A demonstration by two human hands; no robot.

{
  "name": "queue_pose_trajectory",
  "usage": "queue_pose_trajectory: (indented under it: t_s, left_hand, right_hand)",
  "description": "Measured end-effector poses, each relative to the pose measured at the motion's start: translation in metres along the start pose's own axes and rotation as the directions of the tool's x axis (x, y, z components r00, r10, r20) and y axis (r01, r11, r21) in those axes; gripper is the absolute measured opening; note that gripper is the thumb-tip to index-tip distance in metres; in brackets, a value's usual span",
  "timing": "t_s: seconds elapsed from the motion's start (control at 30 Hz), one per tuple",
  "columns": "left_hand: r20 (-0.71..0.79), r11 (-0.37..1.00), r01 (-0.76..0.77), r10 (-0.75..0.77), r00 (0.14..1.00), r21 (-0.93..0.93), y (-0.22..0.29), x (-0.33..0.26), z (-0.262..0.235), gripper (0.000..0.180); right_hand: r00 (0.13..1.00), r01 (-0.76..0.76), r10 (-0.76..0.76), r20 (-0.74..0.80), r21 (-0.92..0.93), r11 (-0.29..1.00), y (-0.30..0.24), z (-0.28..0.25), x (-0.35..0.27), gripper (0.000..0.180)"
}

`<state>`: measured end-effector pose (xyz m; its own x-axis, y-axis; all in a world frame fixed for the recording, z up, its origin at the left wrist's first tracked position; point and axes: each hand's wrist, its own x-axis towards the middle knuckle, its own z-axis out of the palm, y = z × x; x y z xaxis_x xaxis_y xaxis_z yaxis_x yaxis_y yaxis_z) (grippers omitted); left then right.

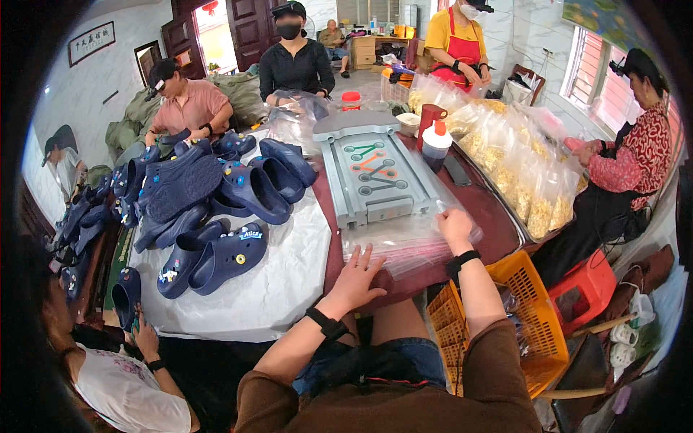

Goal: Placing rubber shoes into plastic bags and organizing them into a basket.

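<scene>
A stack of transparent plastic bags (404, 252) with pink edges lies at the table's front edge. My left hand (355, 280) rests on its near left corner, fingers spread and holding nothing. At the stack's right side my right hand (456, 229) is closed, pinching a bag's edge between thumb and fingers. Just beyond both hands a grey plastic folded stool (379, 162) lies flat, its top marked with green, orange and dark shapes. Its near end lies over the bags. Navy clogs (227, 260) with small charms sit left of my left hand, on white sheeting.
More navy clogs (180, 184) are piled at the left. A dark bottle with a red cap (436, 148), a phone (456, 171) and a tray of filled bags (516, 173) stand to the right. A yellow crate (530, 325) is by my right arm. Several co-workers surround the table.
</scene>
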<state>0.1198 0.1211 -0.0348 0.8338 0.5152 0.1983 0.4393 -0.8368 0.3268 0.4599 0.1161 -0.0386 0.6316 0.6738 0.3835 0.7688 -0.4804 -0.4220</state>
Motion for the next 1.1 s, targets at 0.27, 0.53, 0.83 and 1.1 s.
queue_pose_trajectory:
  t_s: [0.27, 0.53, 0.83, 1.1]
  left_hand:
    - [0.024, 1.0, 0.022, -0.022, 0.999, 0.003, 0.002, 0.008, 0.019, 0.086]
    - [0.031, 0.999, 0.048, -0.048, 0.998, -0.005, 0.008, 0.008, 0.015, 0.085]
    - [-0.39, -0.406, -0.42, -0.159, 0.907, -0.812, 0.047, -0.035, -0.056, 0.054]
    - [-0.423, 0.19, -0.411, -0.673, 0.607, -0.892, 0.012, -0.128, -0.1, 0.008]
  right_hand:
    - [0.982, -0.16, 0.182, -0.051, 0.288, 0.944, 0.021, -0.01, 0.025, 0.039]
    - [0.944, -0.325, 0.113, 0.311, 0.934, 0.146, -0.012, -0.163, 0.02, 0.033]
    - [0.856, -0.252, -0.476, 0.202, 0.967, -0.043, -0.071, -0.211, -0.139, 0.028]
    - [0.811, -0.088, -0.562, 0.162, 0.984, 0.156, -0.14, -0.156, -0.17, 0.018]
